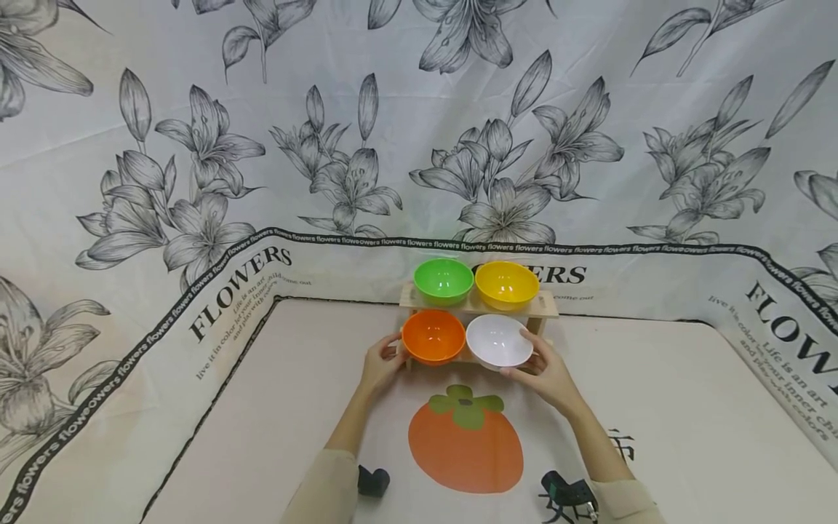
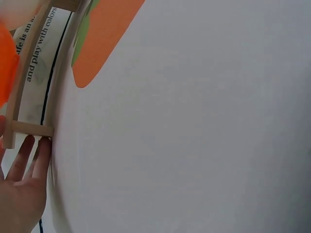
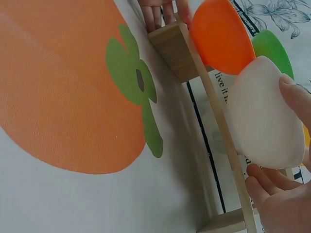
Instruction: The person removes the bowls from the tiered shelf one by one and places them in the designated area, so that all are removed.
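Observation:
A white bowl (image 1: pixel 500 342) stands at the front right of a two-step wooden rack (image 1: pixel 547 304). My right hand (image 1: pixel 546 371) grips it, with one digit over the rim and others at its near side; the right wrist view shows the thumb and fingers (image 3: pixel 260 182) on either side of it. An orange bowl (image 1: pixel 433 338) sits left of the white one. My left hand (image 1: pixel 382 367) is at the rack's left end, its fairly straight fingers (image 2: pixel 43 158) against the end piece, close beside the orange bowl. Part of that hand is cut off in the left wrist view.
On the upper step, a green bowl (image 1: pixel 443 282) and a yellow bowl (image 1: pixel 507 285) stand side by side. Behind the rack hangs a flower-printed cloth (image 1: pixel 353 182). The tabletop bears a printed persimmon (image 1: pixel 466 451). Dark wrist devices (image 1: pixel 568 489) show near both forearms.

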`<state>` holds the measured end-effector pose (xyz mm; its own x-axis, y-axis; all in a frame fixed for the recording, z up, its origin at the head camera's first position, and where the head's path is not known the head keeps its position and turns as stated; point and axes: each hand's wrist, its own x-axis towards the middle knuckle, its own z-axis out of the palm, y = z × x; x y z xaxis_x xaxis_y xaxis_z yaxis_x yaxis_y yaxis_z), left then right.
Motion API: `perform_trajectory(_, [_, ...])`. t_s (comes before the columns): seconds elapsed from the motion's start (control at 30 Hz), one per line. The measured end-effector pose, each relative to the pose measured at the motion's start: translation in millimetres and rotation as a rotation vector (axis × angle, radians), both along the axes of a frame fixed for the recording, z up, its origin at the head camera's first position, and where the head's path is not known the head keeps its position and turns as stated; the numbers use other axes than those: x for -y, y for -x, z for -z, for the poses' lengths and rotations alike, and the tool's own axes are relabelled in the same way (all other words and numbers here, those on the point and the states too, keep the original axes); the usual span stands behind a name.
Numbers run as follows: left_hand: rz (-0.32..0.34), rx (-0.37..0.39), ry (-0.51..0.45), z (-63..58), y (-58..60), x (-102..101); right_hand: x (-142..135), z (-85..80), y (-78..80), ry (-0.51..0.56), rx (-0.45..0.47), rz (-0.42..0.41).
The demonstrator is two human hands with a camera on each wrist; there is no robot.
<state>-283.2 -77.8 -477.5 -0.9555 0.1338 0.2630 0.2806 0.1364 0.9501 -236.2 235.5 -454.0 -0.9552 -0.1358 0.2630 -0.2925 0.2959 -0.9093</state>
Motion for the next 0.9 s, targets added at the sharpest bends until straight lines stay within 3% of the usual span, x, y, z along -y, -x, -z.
perform_trajectory(0.37, [0.025,0.086,0.001,2.7,-1.0,3,2,-3.2,-0.4,-0.045,0.048,0.046])
perform_trajectory(0.7, [0.023,0.106,-0.064,8.0,1.1,3,0,0.5,-5.1,-0.021,0.069,0.091])
perform_trajectory(0.9, [0.03,0.109,-0.081,20.2,9.2,3,1,-1.0,-16.0,-0.027,0.056,0.1])
